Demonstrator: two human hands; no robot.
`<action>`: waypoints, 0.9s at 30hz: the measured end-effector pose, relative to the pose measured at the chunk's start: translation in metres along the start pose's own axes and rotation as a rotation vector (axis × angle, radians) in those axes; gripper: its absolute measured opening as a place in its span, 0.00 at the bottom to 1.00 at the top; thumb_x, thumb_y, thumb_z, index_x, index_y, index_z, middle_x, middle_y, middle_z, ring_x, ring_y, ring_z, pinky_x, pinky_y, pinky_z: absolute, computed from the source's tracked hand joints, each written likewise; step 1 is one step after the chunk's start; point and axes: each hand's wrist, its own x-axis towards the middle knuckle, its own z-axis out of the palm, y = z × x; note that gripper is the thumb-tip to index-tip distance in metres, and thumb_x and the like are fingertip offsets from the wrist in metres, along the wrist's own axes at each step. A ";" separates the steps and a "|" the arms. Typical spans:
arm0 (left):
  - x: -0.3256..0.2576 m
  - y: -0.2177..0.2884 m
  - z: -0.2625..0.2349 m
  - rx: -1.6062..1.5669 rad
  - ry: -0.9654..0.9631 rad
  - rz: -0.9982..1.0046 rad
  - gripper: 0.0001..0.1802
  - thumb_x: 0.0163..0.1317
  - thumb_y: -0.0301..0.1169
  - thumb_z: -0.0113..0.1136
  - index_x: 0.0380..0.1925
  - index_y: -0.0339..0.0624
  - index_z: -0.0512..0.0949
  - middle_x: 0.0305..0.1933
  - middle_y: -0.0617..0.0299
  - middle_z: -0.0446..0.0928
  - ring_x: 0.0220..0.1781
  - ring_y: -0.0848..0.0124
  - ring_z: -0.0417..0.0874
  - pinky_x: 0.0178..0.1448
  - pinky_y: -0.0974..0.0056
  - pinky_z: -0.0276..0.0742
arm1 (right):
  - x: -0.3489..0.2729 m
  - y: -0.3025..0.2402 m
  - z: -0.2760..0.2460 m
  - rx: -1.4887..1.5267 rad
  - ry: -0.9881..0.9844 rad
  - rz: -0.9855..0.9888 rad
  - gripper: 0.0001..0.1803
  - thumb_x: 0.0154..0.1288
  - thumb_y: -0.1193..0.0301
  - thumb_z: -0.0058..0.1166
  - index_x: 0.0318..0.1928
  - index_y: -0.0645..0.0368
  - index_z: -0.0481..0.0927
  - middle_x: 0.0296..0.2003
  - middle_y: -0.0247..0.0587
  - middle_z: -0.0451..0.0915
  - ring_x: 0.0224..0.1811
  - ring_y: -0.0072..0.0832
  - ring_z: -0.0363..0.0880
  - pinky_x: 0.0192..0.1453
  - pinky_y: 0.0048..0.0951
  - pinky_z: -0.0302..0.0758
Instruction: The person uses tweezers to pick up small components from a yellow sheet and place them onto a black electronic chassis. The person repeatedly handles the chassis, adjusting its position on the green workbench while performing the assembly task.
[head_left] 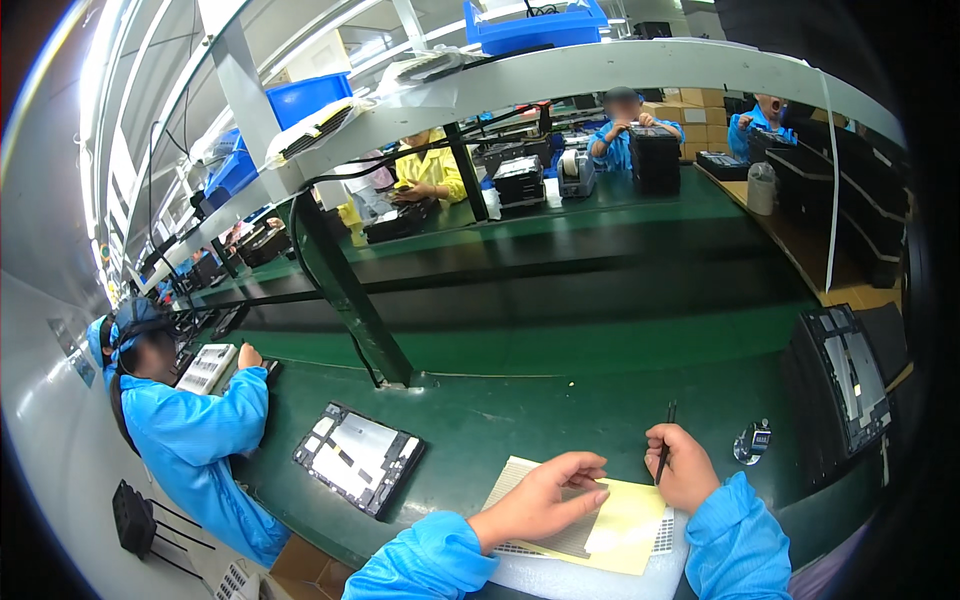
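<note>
Sleeves: two blue sleeves come in from the lower edge, the person's own forearms, bent inward over the work.
Yellow sheet [625, 525]: lies flat at the near edge of the green bench [520, 410], on top of a pale perforated sheet [520, 480] and a white padded mat [590, 575]; the stack sits straight in front of the person, likely so both hands reach it without stretching.
Left hand [545, 500]: rests palm down on the stack where yellow and perforated sheets overlap, fingers spread and loosely curved; it grasps nothing and seems to press the sheets still.
Right hand [685, 468]: curled closed around a thin dark pen-like tool [666, 440], held upright like a pencil with the upper end pointing away; the heel of the hand sits at the yellow sheet's far right corner.
Tool tip: hidden behind the fingers, so contact with the sheet cannot be told.
Tablet-like panel [358, 458]: lies flat, back side up, on the bench left of the stack, apart from both hands.
Small blue-faced device [752, 441]: stands just right of the right hand, not touched.
Dark tray of panels [845, 380]: tilted at the bench's right end, well apart.
Co-worker [190, 440]: seated at left in a blue coat, one hand on a white keyed panel [207, 368].
</note>
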 end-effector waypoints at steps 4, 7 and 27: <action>0.011 0.008 0.021 0.058 0.073 -0.147 0.27 0.64 0.32 0.61 0.58 0.31 0.64 0.51 0.46 0.74 0.53 0.64 0.79 0.56 0.62 0.78 | -0.008 -0.030 0.003 0.054 -0.029 0.031 0.19 0.60 0.81 0.53 0.54 0.64 0.73 0.44 0.49 0.80 0.41 0.34 0.83 0.44 0.31 0.79; 0.019 -0.007 0.036 0.137 0.075 -0.088 0.27 0.67 0.32 0.57 0.60 0.32 0.60 0.46 0.49 0.76 0.50 0.64 0.80 0.50 0.63 0.79 | -0.011 -0.032 0.005 -0.046 -0.106 -0.082 0.24 0.60 0.78 0.54 0.58 0.63 0.70 0.48 0.52 0.80 0.44 0.40 0.83 0.45 0.36 0.79; 0.002 0.089 -0.153 0.616 1.235 0.313 0.08 0.62 0.27 0.58 0.31 0.31 0.80 0.22 0.59 0.76 0.23 0.73 0.77 0.28 0.64 0.72 | -0.009 -0.028 0.002 -0.028 -0.181 -0.039 0.29 0.57 0.78 0.58 0.61 0.62 0.68 0.47 0.52 0.75 0.43 0.34 0.82 0.49 0.33 0.77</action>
